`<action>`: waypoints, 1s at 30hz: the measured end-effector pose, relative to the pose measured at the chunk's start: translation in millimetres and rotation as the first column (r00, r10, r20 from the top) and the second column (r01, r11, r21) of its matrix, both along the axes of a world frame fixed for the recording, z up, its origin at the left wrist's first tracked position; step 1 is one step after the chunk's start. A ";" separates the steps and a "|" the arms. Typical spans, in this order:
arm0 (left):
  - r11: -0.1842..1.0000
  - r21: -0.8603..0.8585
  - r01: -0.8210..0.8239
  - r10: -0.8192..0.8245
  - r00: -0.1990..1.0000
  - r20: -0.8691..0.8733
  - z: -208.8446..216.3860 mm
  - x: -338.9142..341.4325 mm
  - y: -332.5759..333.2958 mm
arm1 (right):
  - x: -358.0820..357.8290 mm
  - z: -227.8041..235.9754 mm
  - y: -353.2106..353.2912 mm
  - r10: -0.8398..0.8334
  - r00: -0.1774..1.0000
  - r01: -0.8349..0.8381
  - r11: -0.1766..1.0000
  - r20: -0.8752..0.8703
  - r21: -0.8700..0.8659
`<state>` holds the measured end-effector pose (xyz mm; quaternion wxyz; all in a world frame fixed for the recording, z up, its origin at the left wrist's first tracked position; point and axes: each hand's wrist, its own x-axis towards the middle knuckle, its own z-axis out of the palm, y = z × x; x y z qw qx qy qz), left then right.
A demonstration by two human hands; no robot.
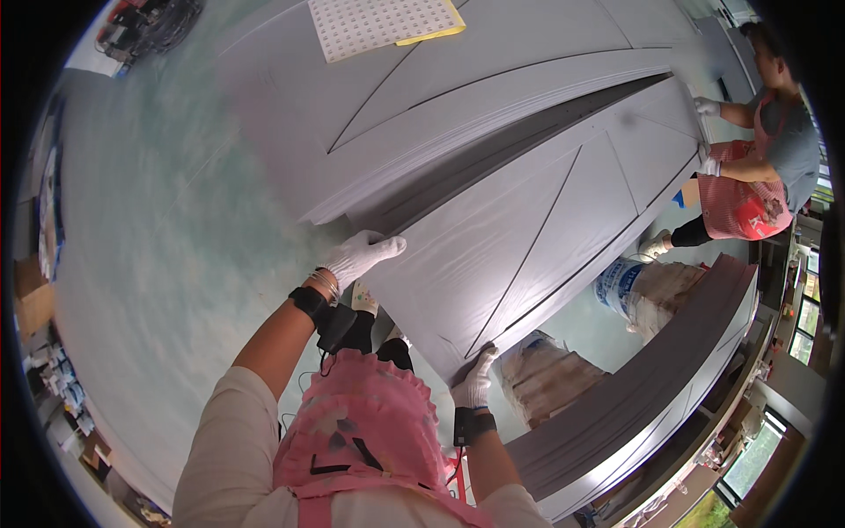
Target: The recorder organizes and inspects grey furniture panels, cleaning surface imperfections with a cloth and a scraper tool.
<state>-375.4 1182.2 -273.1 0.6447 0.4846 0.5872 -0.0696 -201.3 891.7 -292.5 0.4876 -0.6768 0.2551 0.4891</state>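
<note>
A pink ruffled apron bib (352, 431) sits closest to the lens, over cream sleeves. Just past it, the right hand (476, 380), in a white knit glove with a black wrist strap, curls its fingers over the near corner of a large pale grey flat sheet (528, 238) scored with thin dark lines. The left hand (359, 255), gloved the same, lies flat with fingers stretched along the sheet's near left edge, pressing rather than gripping.

At the far end a co-worker in a red checked apron (739, 198) holds the opposite corner with 2 gloved hands, so the sheet appears to be mid-carry or being set in place beside a tall stack of similar grey boards (458, 97). The next move likely calls for both people moving together, keeping the wide, floppy panel level.

A white perforated rectangular sheet (378, 22) over a yellow one lies on top of the stack. A white sack with blue printing (620, 286) and brown bundled packs (546, 370) sit on the green floor (150, 220).
</note>
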 end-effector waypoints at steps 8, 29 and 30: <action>0.908 0.012 -0.418 0.418 0.906 -0.070 27.9 -32.1 -44.1 | -9.1 -22.8 -2.6 -0.107 0.994 0.106 0.992 -0.022 -0.064; 0.647 -0.273 -0.712 0.753 0.539 0.378 -59.2 -13.0 -136.3 | -22.4 -10.2 9.5 0.167 0.973 -0.110 0.944 0.162 -0.312; 0.661 -0.265 -0.702 0.744 0.567 0.354 -48.9 -17.3 -131.4 | -22.1 -10.4 8.1 0.182 0.968 -0.126 0.948 0.171 -0.291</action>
